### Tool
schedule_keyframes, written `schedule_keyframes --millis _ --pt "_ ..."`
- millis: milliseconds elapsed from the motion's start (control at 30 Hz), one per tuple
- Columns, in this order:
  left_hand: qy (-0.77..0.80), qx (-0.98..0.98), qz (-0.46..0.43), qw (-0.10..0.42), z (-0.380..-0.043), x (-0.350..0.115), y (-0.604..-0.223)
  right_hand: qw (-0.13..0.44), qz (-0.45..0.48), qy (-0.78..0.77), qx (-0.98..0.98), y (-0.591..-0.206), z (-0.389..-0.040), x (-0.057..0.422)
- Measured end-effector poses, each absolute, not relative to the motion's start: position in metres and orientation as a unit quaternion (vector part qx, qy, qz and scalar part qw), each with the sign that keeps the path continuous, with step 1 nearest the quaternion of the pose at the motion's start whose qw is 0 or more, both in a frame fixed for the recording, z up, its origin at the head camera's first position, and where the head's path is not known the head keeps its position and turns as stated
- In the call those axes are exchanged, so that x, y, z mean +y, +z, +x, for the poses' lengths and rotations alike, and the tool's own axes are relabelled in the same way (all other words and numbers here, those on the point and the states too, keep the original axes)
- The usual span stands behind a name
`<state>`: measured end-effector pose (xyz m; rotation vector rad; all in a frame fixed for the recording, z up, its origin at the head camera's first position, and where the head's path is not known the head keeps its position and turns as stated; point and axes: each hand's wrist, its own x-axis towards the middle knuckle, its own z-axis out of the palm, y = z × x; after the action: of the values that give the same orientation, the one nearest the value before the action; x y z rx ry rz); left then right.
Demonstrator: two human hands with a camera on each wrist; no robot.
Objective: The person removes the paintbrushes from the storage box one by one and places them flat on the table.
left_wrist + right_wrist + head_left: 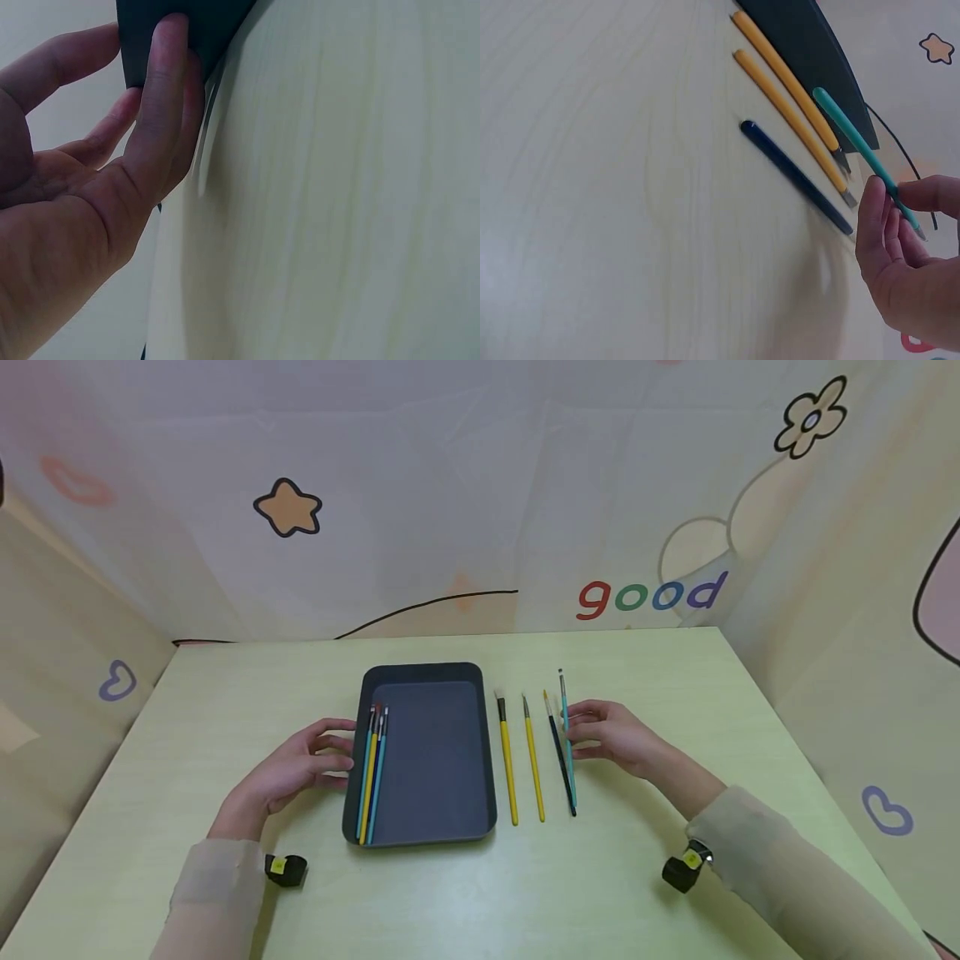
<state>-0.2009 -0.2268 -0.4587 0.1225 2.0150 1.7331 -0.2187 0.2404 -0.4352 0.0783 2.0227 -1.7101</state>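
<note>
In the head view my right hand (pixel 611 739) pinches a light blue paintbrush (pixel 566 718) by its handle, bristles pointing away. The right wrist view shows this paintbrush (pixel 847 127) raised over the table, between thumb and fingers. Just left of it lie a dark blue paintbrush (pixel 558 743) and two yellow-handled paintbrushes, one thin (pixel 535 764) and one with a wider tip (pixel 508 764). My left hand (pixel 303 764) rests its fingertips against the left wall of a dark grey tray (pixel 435 837); this contact on the tray (pixel 180 11) also shows in the left wrist view.
Several paintbrushes (pixel 371 777), blue and yellow, lie side by side along the tray's left side. Tray and loose brushes stand on a pale wooden table (pixel 600 893). A printed curtain (pixel 420 510) hangs behind the table and at both sides.
</note>
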Motion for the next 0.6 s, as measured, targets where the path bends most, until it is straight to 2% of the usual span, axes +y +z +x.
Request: schedule_keyframes --millis 600 --pt "0.631 0.737 0.042 0.238 -0.202 -0.227 -0.461 0.224 0.030 -0.584 0.780 -0.452 -0.222 0.255"
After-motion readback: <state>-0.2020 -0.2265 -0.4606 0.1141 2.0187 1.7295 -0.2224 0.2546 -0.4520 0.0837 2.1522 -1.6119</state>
